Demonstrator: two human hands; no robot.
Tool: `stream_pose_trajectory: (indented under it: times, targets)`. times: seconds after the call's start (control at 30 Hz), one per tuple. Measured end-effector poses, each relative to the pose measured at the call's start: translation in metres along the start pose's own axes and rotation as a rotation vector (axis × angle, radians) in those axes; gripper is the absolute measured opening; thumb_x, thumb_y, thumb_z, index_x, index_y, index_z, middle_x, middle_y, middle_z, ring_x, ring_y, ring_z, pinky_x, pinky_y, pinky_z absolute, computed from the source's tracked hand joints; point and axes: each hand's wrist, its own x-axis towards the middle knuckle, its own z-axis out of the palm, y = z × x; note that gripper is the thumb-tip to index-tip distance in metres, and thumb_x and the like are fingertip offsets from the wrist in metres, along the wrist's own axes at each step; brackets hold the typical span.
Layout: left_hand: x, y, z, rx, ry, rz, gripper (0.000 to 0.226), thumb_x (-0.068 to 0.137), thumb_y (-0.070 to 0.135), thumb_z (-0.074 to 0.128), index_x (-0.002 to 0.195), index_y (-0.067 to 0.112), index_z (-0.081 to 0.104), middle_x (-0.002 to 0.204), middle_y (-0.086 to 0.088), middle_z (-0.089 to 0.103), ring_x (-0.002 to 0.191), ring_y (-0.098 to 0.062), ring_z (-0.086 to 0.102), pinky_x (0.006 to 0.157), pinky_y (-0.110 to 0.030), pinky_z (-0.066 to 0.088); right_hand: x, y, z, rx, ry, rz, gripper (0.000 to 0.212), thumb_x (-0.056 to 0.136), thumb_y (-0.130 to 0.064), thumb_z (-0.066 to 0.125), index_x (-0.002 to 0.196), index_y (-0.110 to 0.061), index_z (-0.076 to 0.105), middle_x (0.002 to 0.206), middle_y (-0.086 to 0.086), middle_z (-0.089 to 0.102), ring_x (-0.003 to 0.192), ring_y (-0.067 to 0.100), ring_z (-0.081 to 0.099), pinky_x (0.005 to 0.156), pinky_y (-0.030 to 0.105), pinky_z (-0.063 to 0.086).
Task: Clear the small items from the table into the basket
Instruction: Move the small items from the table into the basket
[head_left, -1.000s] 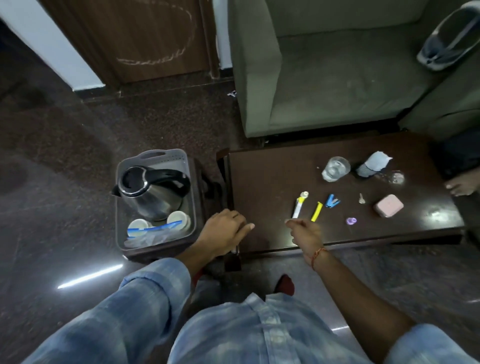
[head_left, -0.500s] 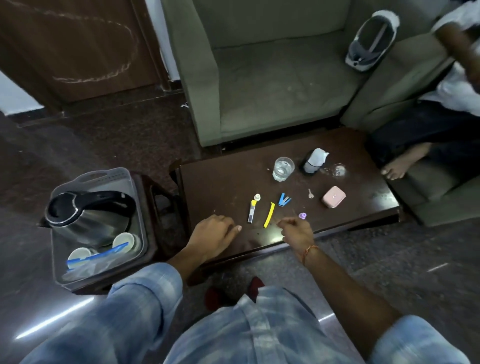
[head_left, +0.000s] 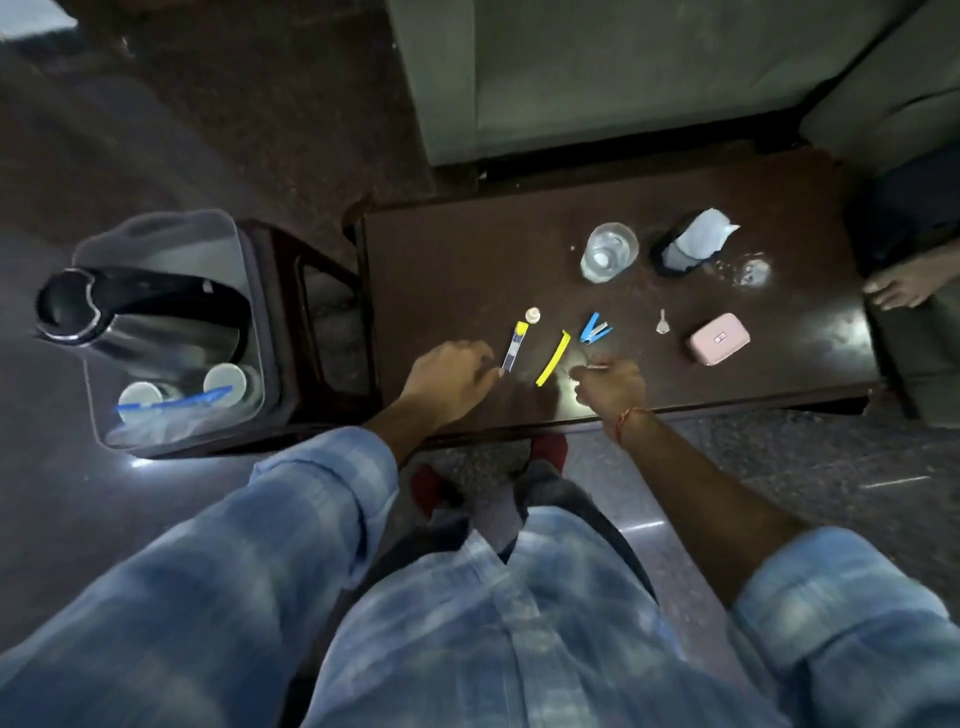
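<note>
on the dark table, left hand fingers open touching a tube; right hand fingers curled closed.

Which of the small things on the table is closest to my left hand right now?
The clear tube with the yellow end: its near tip meets your left hand's fingertips. The yellow strip and blue clip lie farther right, nearer your right hand.

We see dark table | far: glass | middle: yellow strip, blue clip | right: pink case
</note>
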Motion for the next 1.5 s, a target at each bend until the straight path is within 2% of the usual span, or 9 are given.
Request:
stream_pose_trajectory:
  times: [0.1,0.2,0.3,0.43,0.6,0.9,1.23,1.4,1.5]
  targets:
    - [0.024,0.002,0.014,-0.024,-0.043,-0.068,0.033,0.090,0.048,0.057,0.109,0.022,0.061,0.108,-0.001,0.069,0.103,-0.026,0.064,0.084,-0.041,0.054,0.021,-0.007,0.008,-0.027,-0.021,-0.007,0.017,0.067,-0.022,0.075,0.069,-0.021,0.059,0.087,0.012,0.072,0.092,0.034,0.071,0.085,0.051,0.057]
    - [0.050,0.002,0.031,-0.068,-0.067,-0.135,0.038,0.087,0.051,0.060,0.110,0.020,0.060,0.108,-0.003,0.069,0.104,-0.028,0.063,0.086,-0.043,0.053,0.048,-0.007,0.017,-0.023,-0.024,0.044,0.020,0.073,-0.020,0.075,0.086,-0.017,0.061,0.097,0.015,0.070,0.089,0.030,0.069,0.084,0.045,0.058]
    - [0.075,0.002,0.050,-0.113,-0.079,-0.166,0.045,0.085,0.052,0.063,0.113,0.017,0.059,0.111,-0.006,0.068,0.104,-0.030,0.063,0.086,-0.043,0.052,0.073,-0.005,0.027,-0.098,-0.104,0.085,0.019,0.081,-0.018,0.069,0.071,-0.020,0.053,0.084,0.011,0.062,0.078,0.028,0.062,0.085,0.043,0.057]
    - [0.102,0.001,0.078,-0.142,-0.103,-0.203,0.046,0.086,0.045,0.068,0.115,0.011,0.058,0.112,-0.010,0.066,0.103,-0.031,0.063,0.082,-0.039,0.051,0.101,-0.001,0.042,-0.236,-0.071,0.054,0.010,0.083,-0.022,0.069,0.075,-0.015,0.068,0.092,0.016,0.066,0.098,0.034,0.066,0.094,0.048,0.053]
    - [0.127,-0.004,0.111,-0.099,-0.103,-0.261,0.045,0.087,0.038,0.069,0.116,0.006,0.054,0.115,-0.014,0.061,0.107,-0.032,0.060,0.087,-0.040,0.047,0.125,0.010,0.054,-0.318,-0.096,0.141,0.031,0.081,-0.035,0.072,0.098,-0.010,0.075,0.097,0.013,0.076,0.092,0.031,0.072,0.085,0.044,0.059]
    - [0.151,-0.008,0.138,-0.040,-0.080,-0.350,0.028,0.096,0.023,0.056,0.116,0.003,0.054,0.116,-0.019,0.062,0.106,-0.038,0.063,0.089,-0.041,0.048,0.140,0.016,0.066,-0.376,-0.069,0.143,0.026,0.076,-0.032,0.068,0.076,-0.006,0.072,0.069,0.013,0.074,0.059,0.027,0.073,0.061,0.045,0.062]
    - [0.108,-0.001,0.056,-0.100,-0.038,-0.300,0.027,0.095,0.025,0.058,0.110,0.003,0.057,0.109,-0.019,0.064,0.099,-0.038,0.064,0.082,-0.040,0.050,0.096,-0.017,0.048,-0.397,-0.048,0.042,0.035,0.081,-0.033,0.066,0.094,-0.001,0.071,0.102,0.019,0.070,0.100,0.032,0.068,0.090,0.044,0.055]
    - [0.071,-0.009,-0.017,-0.141,0.058,-0.291,0.025,0.093,0.025,0.059,0.108,0.005,0.059,0.104,-0.017,0.066,0.094,-0.037,0.065,0.078,-0.040,0.054,0.040,-0.057,0.044,-0.360,-0.013,-0.050,0.024,0.073,-0.034,0.071,0.067,-0.012,0.065,0.074,0.008,0.072,0.082,0.028,0.071,0.075,0.032,0.056]
    - [0.045,-0.023,-0.059,-0.123,0.117,-0.272,0.025,0.093,0.026,0.059,0.108,0.007,0.058,0.105,-0.017,0.066,0.095,-0.038,0.065,0.077,-0.039,0.050,0.004,-0.081,0.055,-0.284,-0.034,-0.100,0.021,0.068,-0.028,0.074,0.060,-0.011,0.066,0.063,0.009,0.069,0.069,0.032,0.072,0.071,0.047,0.061]
